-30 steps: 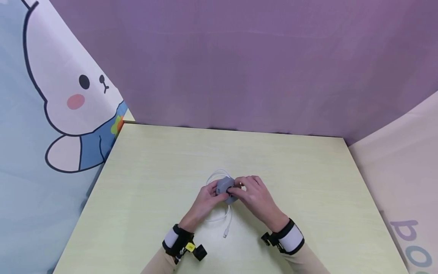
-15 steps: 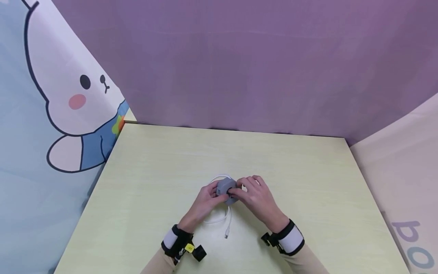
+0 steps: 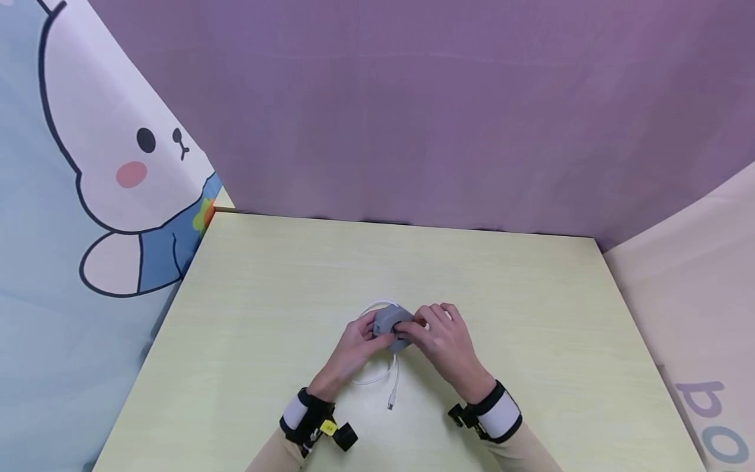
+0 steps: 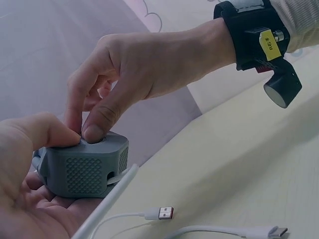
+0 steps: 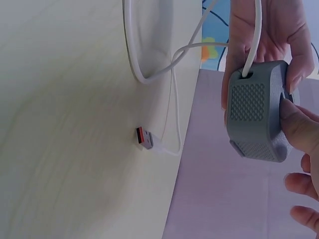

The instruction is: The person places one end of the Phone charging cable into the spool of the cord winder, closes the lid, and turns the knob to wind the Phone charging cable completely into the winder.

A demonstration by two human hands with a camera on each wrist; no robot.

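Note:
A grey cable winder with studded side panels is held just above the table, near its front. My left hand grips it from the left, palm below and thumb on top in the left wrist view. The thumb and index finger of my right hand pinch at the round recess in its upper face; what lies inside is hidden by them. A white charging cable runs out through a slot in the winder's side. Its USB-A plug and a smaller metal-tipped plug lie free.
Loops of the cable trail on the pale wooden table beneath the hands. A purple cloth hangs behind the table's back edge. Printed cloths flank it, with a cartoon rabbit on the left one.
The loop of cable behind the winder has drawn in smaller, and the plug in front has shifted slightly right. My right hand has turned a little at the winder; my left keeps its grip.

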